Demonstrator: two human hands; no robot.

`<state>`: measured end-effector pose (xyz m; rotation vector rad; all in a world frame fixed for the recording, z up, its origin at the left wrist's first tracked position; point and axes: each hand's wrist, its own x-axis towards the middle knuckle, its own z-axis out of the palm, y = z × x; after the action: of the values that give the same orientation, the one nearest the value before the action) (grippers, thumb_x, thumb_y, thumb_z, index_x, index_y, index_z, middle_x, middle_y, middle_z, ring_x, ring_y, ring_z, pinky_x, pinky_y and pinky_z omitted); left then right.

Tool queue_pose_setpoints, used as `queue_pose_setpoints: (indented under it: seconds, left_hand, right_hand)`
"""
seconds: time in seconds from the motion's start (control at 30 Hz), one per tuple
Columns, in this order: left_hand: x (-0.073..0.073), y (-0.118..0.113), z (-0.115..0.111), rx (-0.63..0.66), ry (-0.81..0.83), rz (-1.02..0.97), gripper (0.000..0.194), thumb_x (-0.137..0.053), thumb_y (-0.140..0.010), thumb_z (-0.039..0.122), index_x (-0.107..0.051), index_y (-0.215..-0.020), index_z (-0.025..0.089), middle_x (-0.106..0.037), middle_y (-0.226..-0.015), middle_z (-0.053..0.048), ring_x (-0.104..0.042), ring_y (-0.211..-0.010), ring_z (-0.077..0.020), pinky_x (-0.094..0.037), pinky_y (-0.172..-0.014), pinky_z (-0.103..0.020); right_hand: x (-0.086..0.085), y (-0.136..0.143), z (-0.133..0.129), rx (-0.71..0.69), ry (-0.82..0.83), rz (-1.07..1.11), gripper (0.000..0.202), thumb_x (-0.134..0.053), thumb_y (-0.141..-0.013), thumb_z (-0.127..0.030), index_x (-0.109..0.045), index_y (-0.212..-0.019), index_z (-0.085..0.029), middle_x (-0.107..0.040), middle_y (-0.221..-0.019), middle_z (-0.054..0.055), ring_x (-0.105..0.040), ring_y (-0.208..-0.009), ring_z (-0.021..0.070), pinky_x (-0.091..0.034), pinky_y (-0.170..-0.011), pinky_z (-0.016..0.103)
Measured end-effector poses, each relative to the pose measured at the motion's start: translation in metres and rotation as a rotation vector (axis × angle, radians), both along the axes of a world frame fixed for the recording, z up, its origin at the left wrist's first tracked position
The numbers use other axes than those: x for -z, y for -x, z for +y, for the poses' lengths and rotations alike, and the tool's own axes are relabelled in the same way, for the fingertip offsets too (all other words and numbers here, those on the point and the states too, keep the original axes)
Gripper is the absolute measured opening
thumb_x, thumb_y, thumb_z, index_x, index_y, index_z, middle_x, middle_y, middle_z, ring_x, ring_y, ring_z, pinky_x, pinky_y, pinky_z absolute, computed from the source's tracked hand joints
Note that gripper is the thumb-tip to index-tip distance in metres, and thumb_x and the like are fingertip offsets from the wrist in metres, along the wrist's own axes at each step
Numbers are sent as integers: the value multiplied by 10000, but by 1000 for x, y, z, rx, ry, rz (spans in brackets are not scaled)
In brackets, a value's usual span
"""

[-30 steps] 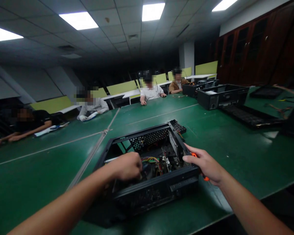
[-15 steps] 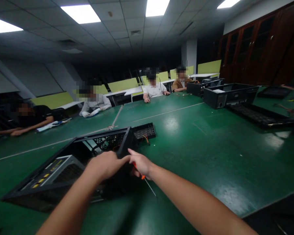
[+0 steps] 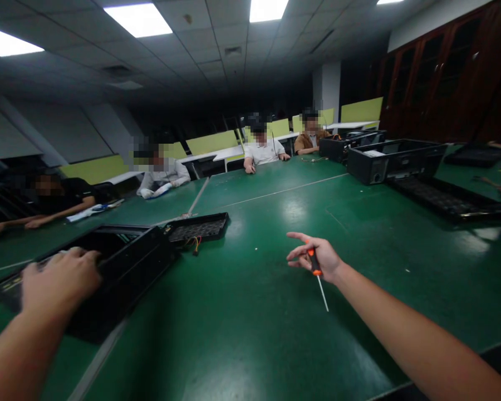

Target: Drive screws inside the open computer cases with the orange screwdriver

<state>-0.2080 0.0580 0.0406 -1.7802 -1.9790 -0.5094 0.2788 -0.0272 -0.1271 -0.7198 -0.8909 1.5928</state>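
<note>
My left hand [image 3: 62, 278] is curled over the near upper edge of a black computer case [image 3: 137, 278] at the left; its fingertips are partly hidden. My right hand [image 3: 317, 259] is above the table, apart from the case, with a screwdriver [image 3: 314, 263] held against the palm. The screwdriver has a black and orange handle, and its thin metal shaft points down toward me. The index finger stretches out to the left while other fingers are bent. Past the case's far end lies a black front panel [image 3: 200, 228] with a few coloured wires [image 3: 197, 243].
Two more computer cases [image 3: 394, 161] stand at the far right of the green table [image 3: 250, 312], with a black panel [image 3: 451, 197] before them. Several people sit along the far side, one in a white shirt [image 3: 265, 153]. Loose wires [image 3: 495, 186] lie at the right edge.
The computer case has shifted left and turned, with my left hand on it. My right hand has moved away to the right with the screwdriver, and the hands are now far apart.
</note>
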Motion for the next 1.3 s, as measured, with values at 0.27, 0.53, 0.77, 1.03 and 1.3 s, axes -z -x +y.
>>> queue_pose_setpoints:
  seconds: [0.27, 0.53, 0.77, 1.03, 1.3]
  left_hand:
    - [167, -229, -47, 700, 85, -289, 323, -553, -864, 380, -601, -1120, 189, -543, -806, -10, -549, -710, -170, -492, -685, -282]
    - [186, -236, -59, 1066, 358, -433, 199, -539, -935, 332, -672, -961, 186, -590, -784, -20, -569, -728, -152, -447, -700, -265]
    - [184, -243, -70, 1173, 478, -303, 263, -577, -904, 420, -713, -964, 203, -644, -865, -52, -589, -813, -189, -429, -739, -301]
    - [188, -242, -67, 1103, 454, -307, 206, -583, -914, 350, -721, -856, 208, -633, -803, -28, -573, -761, -160, -421, -719, -279]
    - [191, -241, -66, 1094, 408, -424, 266, -529, -950, 330, -720, -833, 187, -607, -775, -36, -568, -750, -161, -439, -701, -277]
  right_hand:
    - [21, -42, 4, 124, 22, 16, 375, -493, -718, -265, -623, -1035, -113, -491, -377, -36, -371, -378, 139, -477, -550, 300]
    - [20, -28, 1, 219, 15, -24, 306, -557, -716, -234, -644, -997, -148, -552, -484, -29, -466, -496, 142, -473, -637, 294]
    - [33, -10, 0, 156, 36, -45, 256, -605, -729, -211, -670, -968, -145, -627, -676, 22, -537, -593, 153, -358, -507, 246]
    - [32, -9, -3, 154, 0, 4, 230, -624, -761, -258, -673, -968, -172, -626, -805, 32, -574, -743, 171, -440, -649, 277]
    - [31, -7, -5, 137, -15, -207, 255, -665, -811, -375, -681, -970, -176, -629, -843, 33, -599, -739, 176, -474, -649, 285]
